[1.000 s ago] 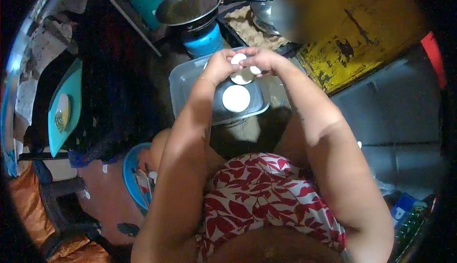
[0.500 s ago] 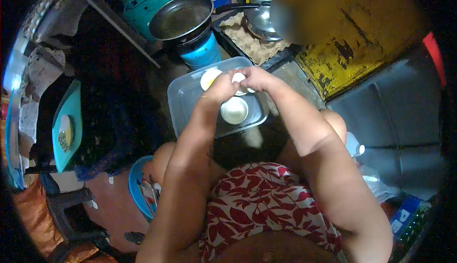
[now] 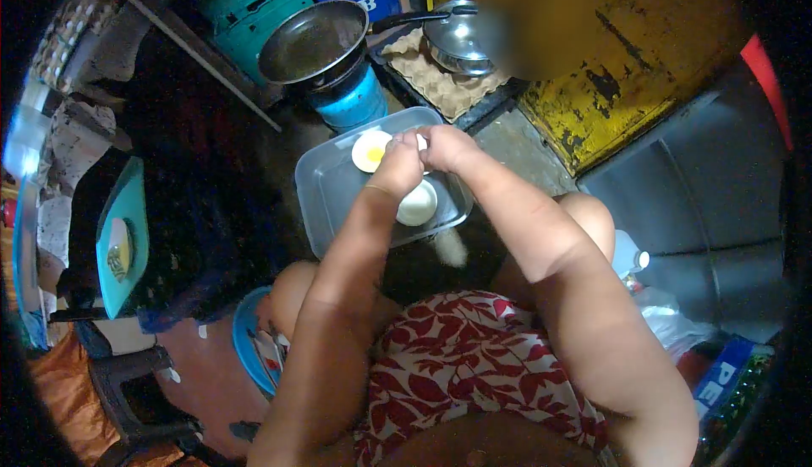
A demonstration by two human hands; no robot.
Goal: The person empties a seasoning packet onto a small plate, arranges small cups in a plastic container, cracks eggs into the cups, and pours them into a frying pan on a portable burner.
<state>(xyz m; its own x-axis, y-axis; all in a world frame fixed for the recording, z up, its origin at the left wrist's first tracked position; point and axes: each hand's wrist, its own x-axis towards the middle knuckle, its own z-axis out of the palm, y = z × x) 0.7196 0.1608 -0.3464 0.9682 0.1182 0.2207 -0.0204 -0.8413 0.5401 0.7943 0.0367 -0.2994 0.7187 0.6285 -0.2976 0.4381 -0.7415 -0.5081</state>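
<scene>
My left hand (image 3: 402, 167) and my right hand (image 3: 447, 148) meet over a clear plastic tub (image 3: 317, 213), fingers closed around a small white thing (image 3: 421, 140) that they mostly cover. Just left of my fingers, a white bowl (image 3: 370, 151) in the tub has something yellow in it. Nearer to me, below my hands, stands another pale bowl (image 3: 418, 205), its contents hard to make out.
Beyond the tub, a dark frying pan (image 3: 315, 42) rests on a blue stove (image 3: 351, 101). A lidded metal pot (image 3: 461, 40) sits on an egg tray (image 3: 431, 78). At right are a yellow worn panel (image 3: 609, 103) and a plastic jug (image 3: 628, 255); a blue basin (image 3: 247, 340) is at lower left.
My hands have come closer together and lower in the view, covering more of the white thing. The view has shifted slightly.
</scene>
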